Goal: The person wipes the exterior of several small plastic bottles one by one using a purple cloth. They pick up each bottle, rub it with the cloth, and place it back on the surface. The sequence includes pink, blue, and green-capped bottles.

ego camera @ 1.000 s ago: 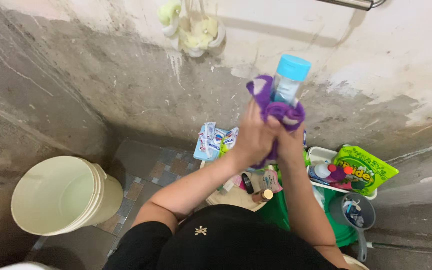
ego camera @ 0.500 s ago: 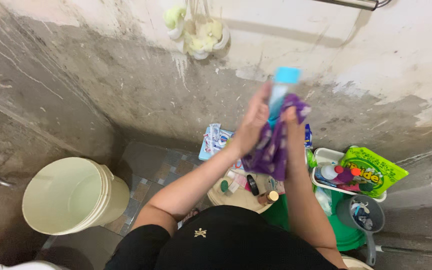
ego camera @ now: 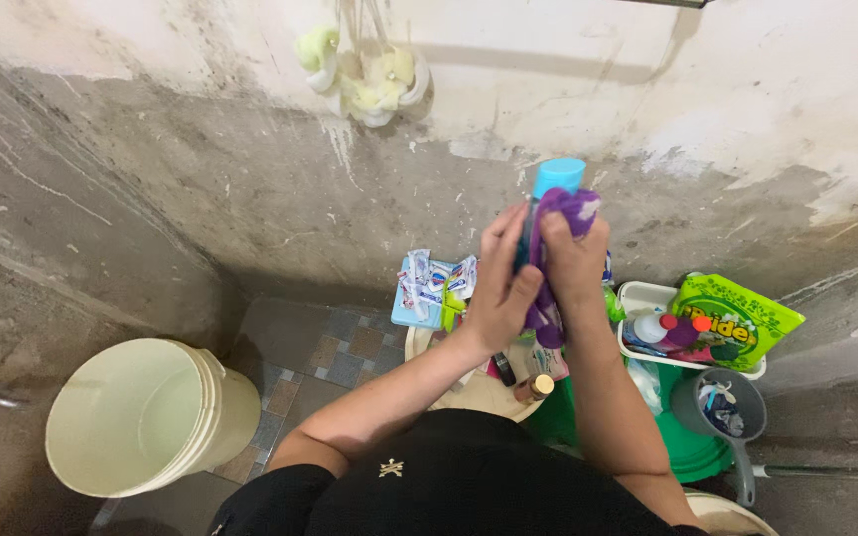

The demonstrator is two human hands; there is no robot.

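Your left hand (ego camera: 497,298) grips the bottle (ego camera: 548,199), right hand (ego camera: 573,263) clenches the cloth (ego camera: 560,223); wet bottle could slip onto the clutter below.

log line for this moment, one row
left hand: on bottle | right hand: purple cloth against bottle | cream bucket: floor, left

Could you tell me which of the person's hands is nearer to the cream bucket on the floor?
Left. The left hand is on the bottle's bucket side; the right hand, with the purple cloth, is on the far side.
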